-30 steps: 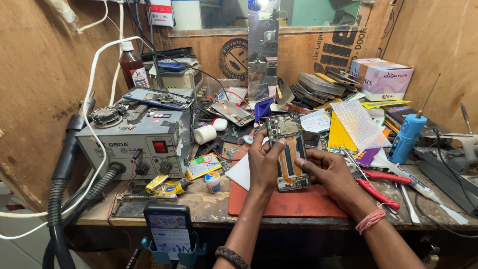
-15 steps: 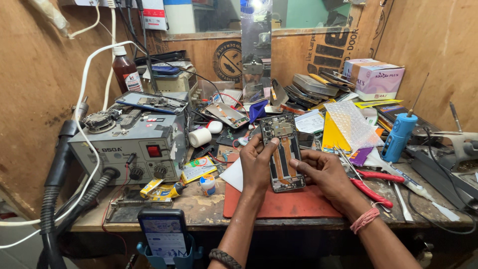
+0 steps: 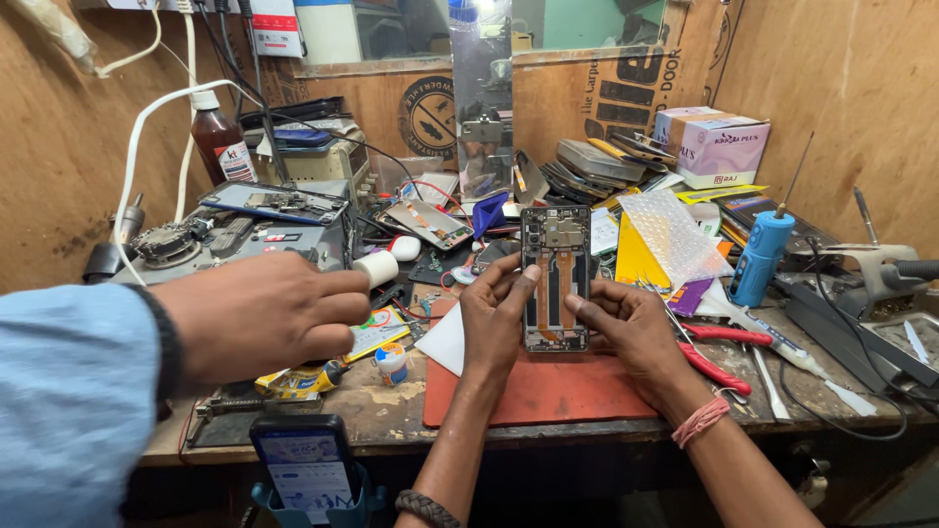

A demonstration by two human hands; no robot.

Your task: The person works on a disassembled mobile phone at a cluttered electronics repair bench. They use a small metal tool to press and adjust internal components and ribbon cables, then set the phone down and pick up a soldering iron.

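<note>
An opened phone (image 3: pixel 556 279) with its back cover off lies upright on a red mat (image 3: pixel 548 396) in the middle of the workbench. Its circuit board and orange flex cables are exposed. My left hand (image 3: pixel 494 318) grips its left edge, with the thumb pressed against the frame. On the other side, my right hand (image 3: pixel 631 328) holds the right edge with the fingers curled around it. A white card (image 3: pixel 445 342) sits under my left hand on the mat's corner.
Another person's hand (image 3: pixel 259 313) in a blue sleeve (image 3: pixel 68 411) reaches in from the left, over the grey soldering station (image 3: pixel 245 235). Red-handled pliers (image 3: pixel 714 367), a blue tool (image 3: pixel 761 256), bubble wrap (image 3: pixel 670 235), stacked phones (image 3: pixel 587 166) and a phone in a stand (image 3: pixel 308 464) crowd the bench.
Another person's blue-sleeved arm has come in from the left and now covers the front of the soldering station. My hands stay on the opened phone.
</note>
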